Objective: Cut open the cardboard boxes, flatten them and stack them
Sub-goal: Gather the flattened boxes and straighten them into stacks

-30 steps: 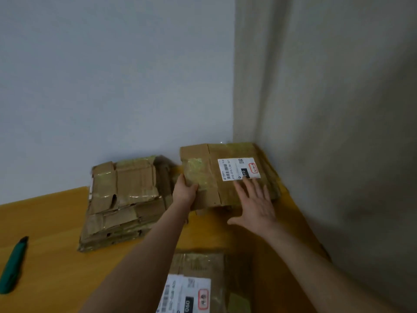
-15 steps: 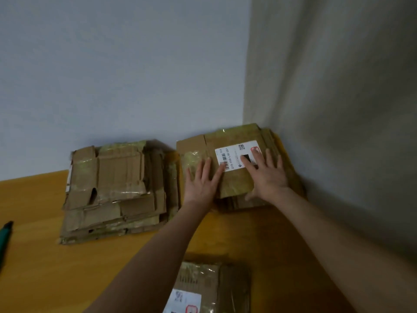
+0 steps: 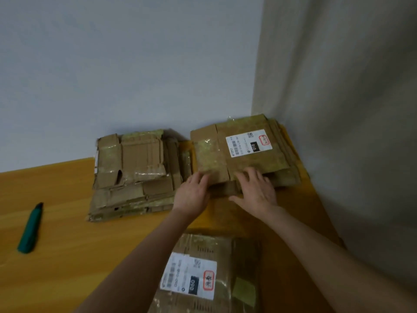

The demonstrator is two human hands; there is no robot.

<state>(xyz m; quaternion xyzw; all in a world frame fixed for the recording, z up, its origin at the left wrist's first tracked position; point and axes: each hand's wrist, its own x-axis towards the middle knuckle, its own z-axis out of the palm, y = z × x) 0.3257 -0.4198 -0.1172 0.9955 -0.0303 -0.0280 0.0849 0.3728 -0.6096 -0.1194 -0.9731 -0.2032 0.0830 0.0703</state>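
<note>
Far right corner of the surface (image 3: 67, 256): the right stack (image 3: 286, 175) of flattened boxes lies tucked where the two walls meet. I judge the corner serves as a stop to keep the sheets square.
Top sheet: a flattened box (image 3: 257, 163) lies on that stack with its shipping label (image 3: 248, 143) facing up.
Left hand (image 3: 191, 195): it touches the near-left edge of the top sheet, fingers (image 3: 200, 178) extended and holding nothing. I read this as nudging the sheet into line.
Right hand (image 3: 257, 193): it is spread flat on the near edge, fingers (image 3: 252, 173) wide and pressing down. This is likely to keep the card from springing up.
Left stack (image 3: 133, 175): more flattened boxes lie just beside the right stack, against the back wall, with rough edges.
Uncut box (image 3: 203, 274): it stands taped and labelled, nearest me, between my forearms. I take it to be next in line.
Utility knife (image 3: 30, 229): the green knife lies well to the left, apart from both hands. I cannot tell whether the blade is out.
Stage: I judge this to be the stacking of one box. At least one box remains to cut.
</note>
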